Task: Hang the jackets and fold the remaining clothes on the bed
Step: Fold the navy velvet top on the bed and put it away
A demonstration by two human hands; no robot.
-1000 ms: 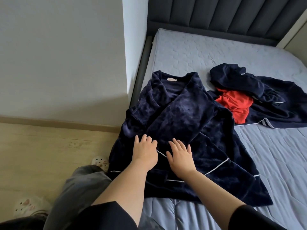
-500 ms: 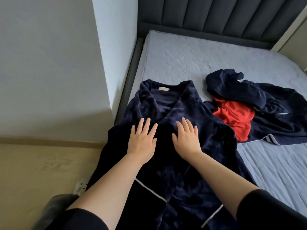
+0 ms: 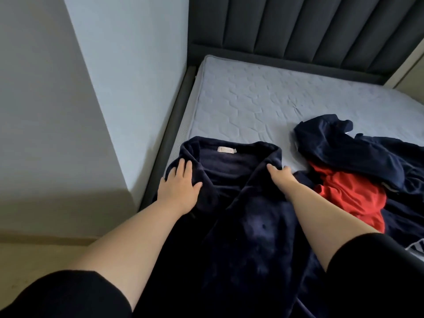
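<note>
A navy velvet robe (image 3: 247,226) lies spread on the grey mattress (image 3: 252,99), its collar with a small pale label toward the headboard. My left hand (image 3: 180,185) rests flat on the robe's left collar and shoulder, fingers straight. At the right collar fold, my right hand (image 3: 280,176) has its fingers curled into the fabric and grips it. To the right lies a crumpled navy jacket (image 3: 367,152) with white trim, with a red garment (image 3: 351,198) partly under it.
A dark padded headboard (image 3: 298,31) stands at the far end of the bed. A white wall corner (image 3: 128,88) juts out close to the bed's left edge. Wooden floor (image 3: 34,260) shows at the lower left.
Both hands slid up the robe from its lower part to the collar and moved apart. My right hand went from flat to curled on the fabric. The view moved closer to the bed.
</note>
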